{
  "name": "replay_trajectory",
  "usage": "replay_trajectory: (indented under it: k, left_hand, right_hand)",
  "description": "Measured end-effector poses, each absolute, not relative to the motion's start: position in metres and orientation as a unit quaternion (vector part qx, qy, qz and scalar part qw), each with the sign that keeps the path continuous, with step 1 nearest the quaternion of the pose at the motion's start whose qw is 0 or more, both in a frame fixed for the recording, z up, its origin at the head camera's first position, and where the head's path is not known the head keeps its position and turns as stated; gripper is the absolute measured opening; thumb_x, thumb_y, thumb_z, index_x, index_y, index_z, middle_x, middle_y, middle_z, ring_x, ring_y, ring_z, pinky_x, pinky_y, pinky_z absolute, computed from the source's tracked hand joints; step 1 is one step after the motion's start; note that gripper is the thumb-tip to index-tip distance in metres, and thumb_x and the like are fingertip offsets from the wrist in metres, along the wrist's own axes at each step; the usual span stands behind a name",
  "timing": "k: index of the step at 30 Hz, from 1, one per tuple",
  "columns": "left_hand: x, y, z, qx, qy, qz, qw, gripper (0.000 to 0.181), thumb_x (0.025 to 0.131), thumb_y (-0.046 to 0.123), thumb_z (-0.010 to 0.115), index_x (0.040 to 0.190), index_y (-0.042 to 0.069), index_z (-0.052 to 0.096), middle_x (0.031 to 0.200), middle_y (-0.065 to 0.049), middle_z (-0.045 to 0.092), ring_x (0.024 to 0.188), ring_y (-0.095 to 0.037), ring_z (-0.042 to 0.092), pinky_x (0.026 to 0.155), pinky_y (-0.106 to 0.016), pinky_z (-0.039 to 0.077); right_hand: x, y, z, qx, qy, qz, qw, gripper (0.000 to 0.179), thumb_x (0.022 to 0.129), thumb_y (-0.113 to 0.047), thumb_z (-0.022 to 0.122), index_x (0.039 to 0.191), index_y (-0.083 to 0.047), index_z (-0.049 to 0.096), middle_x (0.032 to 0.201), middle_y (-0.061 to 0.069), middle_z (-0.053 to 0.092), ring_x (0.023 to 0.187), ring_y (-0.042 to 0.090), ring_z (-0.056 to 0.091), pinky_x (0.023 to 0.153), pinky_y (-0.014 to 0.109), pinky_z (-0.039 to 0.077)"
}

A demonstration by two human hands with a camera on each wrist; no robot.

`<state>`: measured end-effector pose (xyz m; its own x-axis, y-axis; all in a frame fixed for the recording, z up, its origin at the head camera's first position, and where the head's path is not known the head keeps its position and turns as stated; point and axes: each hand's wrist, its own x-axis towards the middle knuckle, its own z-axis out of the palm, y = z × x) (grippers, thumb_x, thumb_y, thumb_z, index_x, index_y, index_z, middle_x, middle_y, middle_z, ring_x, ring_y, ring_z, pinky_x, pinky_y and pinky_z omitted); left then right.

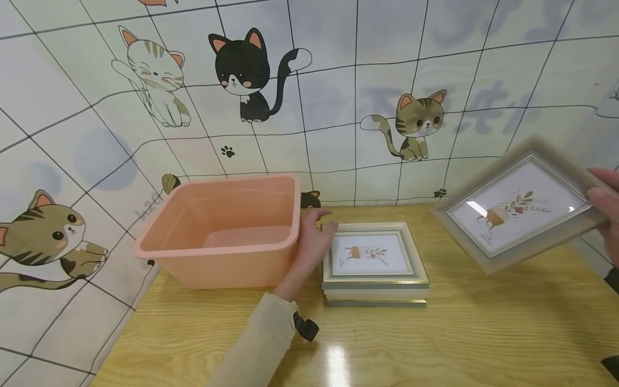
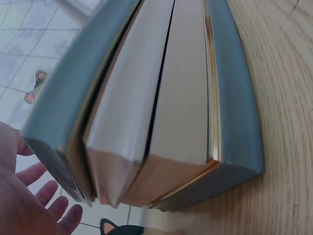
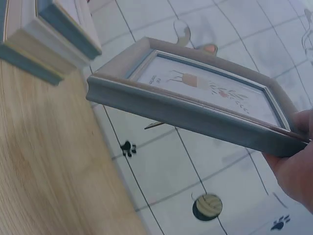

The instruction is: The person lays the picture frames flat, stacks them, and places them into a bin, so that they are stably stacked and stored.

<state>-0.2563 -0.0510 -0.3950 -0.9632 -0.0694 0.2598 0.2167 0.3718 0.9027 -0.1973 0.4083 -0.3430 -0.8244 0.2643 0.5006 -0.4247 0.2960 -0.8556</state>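
Note:
A picture frame (image 1: 519, 207) with a pale border and a flower-basket print hangs tilted above the table at the right. My right hand (image 1: 606, 209) grips it by its right edge, thumb on the front. In the right wrist view the same frame (image 3: 195, 103) shows its thick grey-blue side. Several similar frames lie in a stack (image 1: 374, 293), the top one face up with a matching print. Between that stack and the pink basin (image 1: 217, 269), my left hand (image 1: 311, 242) holds nothing. Its fingers (image 2: 46, 193) are loosely bent near the stack's corner in the left wrist view.
The wooden table (image 1: 483, 333) meets a tiled wall covering (image 1: 333, 107) with printed cats at the back and left. The pink basin stands at the back left, and no contents show inside it. Bare wood lies in front of the stack.

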Motion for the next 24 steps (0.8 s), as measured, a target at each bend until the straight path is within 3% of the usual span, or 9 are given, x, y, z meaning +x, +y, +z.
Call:
replay_trajectory:
  k: [3, 5, 10, 17, 24]
  left_hand:
    - [-0.253, -0.049, -0.389, -0.063, -0.831, -0.537, 0.131, 0.032, 0.096, 0.019, 0.069, 0.126, 0.008, 0.070, 0.135, -0.012, 0.058, 0.140, -0.033, 0.041, 0.112, -0.050, 0.037]
    - [-0.251, -0.047, -0.386, -0.071, -0.841, -0.519, 0.135, 0.033, 0.096, 0.021, 0.069, 0.127, 0.009, 0.069, 0.136, -0.012, 0.057, 0.141, -0.033, 0.041, 0.112, -0.050, 0.037]
    - [-0.245, -0.045, -0.378, -0.086, -0.847, -0.506, 0.141, 0.034, 0.097, 0.023, 0.068, 0.129, 0.012, 0.068, 0.136, -0.009, 0.053, 0.132, -0.029, 0.047, 0.109, -0.051, 0.038]
    - [-0.235, -0.041, -0.359, -0.159, -0.820, -0.531, 0.141, 0.044, 0.100, 0.024, 0.065, 0.142, 0.013, 0.060, 0.140, -0.006, 0.056, 0.129, -0.025, 0.052, 0.106, -0.045, 0.044]
    - [-0.224, -0.036, -0.341, -0.261, -0.739, -0.614, 0.093, 0.049, 0.104, 0.018, 0.060, 0.150, 0.006, 0.049, 0.147, -0.008, 0.053, 0.135, -0.025, 0.051, 0.109, -0.034, 0.043]
  right_hand:
    - [-0.189, 0.388, -0.334, 0.093, -0.688, 0.669, 0.265, 0.044, 0.111, -0.010, 0.042, 0.155, -0.011, 0.041, 0.148, -0.003, 0.043, 0.145, 0.013, 0.035, 0.107, 0.013, 0.033]
    - [-0.187, 0.378, -0.330, 0.119, -0.626, 0.730, 0.246, 0.044, 0.109, -0.006, 0.044, 0.153, -0.007, 0.044, 0.150, 0.000, 0.044, 0.144, 0.016, 0.038, 0.109, 0.018, 0.037]
    - [-0.182, 0.362, -0.322, 0.147, -0.515, 0.821, 0.197, 0.042, 0.106, 0.003, 0.045, 0.149, 0.002, 0.047, 0.149, 0.006, 0.049, 0.126, 0.014, 0.057, 0.090, 0.020, 0.053]
    - [-0.177, 0.336, -0.315, 0.122, -0.519, 0.829, 0.166, 0.041, 0.104, 0.006, 0.049, 0.144, 0.002, 0.054, 0.144, 0.004, 0.052, 0.126, 0.015, 0.055, 0.089, 0.021, 0.054]
    - [-0.175, 0.321, -0.318, 0.129, -0.469, 0.868, 0.097, 0.041, 0.103, 0.012, 0.045, 0.141, 0.003, 0.058, 0.140, 0.004, 0.057, 0.117, 0.014, 0.063, 0.091, 0.026, 0.054]
